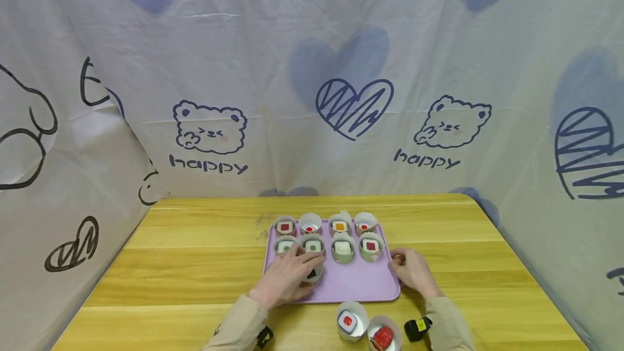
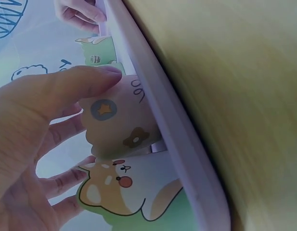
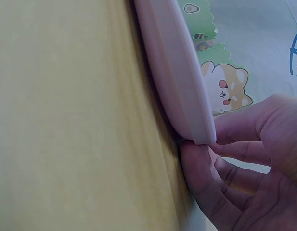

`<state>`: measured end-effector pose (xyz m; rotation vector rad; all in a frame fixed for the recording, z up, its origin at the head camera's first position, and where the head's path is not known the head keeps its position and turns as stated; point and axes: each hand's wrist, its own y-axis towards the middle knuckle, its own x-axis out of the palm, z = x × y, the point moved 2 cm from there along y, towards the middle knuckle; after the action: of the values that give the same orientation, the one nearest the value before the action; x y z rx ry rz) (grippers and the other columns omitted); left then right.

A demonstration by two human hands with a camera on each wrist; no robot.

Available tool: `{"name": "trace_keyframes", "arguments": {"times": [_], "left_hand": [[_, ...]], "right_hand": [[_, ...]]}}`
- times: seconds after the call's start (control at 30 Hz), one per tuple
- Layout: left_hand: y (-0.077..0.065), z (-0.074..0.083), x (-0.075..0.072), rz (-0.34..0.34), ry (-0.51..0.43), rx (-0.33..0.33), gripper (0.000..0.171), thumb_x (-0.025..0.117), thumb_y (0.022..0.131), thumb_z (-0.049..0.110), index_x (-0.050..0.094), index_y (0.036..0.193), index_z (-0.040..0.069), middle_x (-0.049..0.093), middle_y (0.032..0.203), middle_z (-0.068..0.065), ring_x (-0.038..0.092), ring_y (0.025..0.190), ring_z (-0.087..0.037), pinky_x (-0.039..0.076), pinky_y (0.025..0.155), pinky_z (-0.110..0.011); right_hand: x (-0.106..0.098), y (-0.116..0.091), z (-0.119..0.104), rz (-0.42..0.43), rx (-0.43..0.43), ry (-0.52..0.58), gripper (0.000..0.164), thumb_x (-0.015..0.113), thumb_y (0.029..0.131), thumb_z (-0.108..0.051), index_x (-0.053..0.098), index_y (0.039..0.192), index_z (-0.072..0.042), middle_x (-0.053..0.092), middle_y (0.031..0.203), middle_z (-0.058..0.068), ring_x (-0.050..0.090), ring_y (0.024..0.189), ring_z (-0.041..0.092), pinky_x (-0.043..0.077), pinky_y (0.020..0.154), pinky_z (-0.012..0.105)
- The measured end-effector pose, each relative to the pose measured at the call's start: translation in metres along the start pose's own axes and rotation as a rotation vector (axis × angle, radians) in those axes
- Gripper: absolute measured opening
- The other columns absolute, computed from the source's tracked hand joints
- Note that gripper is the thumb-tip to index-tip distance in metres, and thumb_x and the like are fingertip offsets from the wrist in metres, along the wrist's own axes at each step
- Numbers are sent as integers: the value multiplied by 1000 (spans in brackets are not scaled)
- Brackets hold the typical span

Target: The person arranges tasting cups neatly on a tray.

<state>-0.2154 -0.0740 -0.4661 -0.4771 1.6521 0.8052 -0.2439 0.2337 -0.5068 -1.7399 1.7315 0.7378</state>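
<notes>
A lilac tray [image 1: 361,285] lies on the table, bearing several paper baking cups with small sushi-like pieces inside. At its near left, my left hand [image 1: 283,276] grips a paper cup [image 2: 114,120] with a star drawing between thumb and fingers. A dark-topped piece shows inside that cup. Beside it in the left wrist view stands a green cup [image 2: 134,192] with a dog drawing. My right hand [image 1: 413,271] pinches the tray's right rim, thumb and fingers on either side of the edge in the right wrist view.
Nearer than the tray stand two more cups: one with a red-centred white roll [image 1: 348,320], one with a red-topped piece [image 1: 382,337]. The wooden table [image 1: 161,280] surrounds the tray. A printed cloth [image 1: 283,96] hangs behind and at both sides.
</notes>
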Motion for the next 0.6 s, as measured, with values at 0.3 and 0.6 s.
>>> {"name": "trace_keyframes", "arguments": {"times": [0.3,0.6], "left_hand": [[-1,3,-3,25,5,22,62,80,82,41,61,136,17,65,135,3,56,116,-22,58,86,-36],[0,11,-15,-17,-197,14,63,73,88,38,57,140,8,63,138,-7,55,126,-23,51,104,-41]], "right_hand": [[0,0,1,10,-12,-15,31,65,85,-4,69,115,5,63,77,5,55,62,13,43,53,26],[0,1,2,4,-12,-8,34,65,85,-4,68,117,7,64,79,6,55,64,14,45,54,26]]}}
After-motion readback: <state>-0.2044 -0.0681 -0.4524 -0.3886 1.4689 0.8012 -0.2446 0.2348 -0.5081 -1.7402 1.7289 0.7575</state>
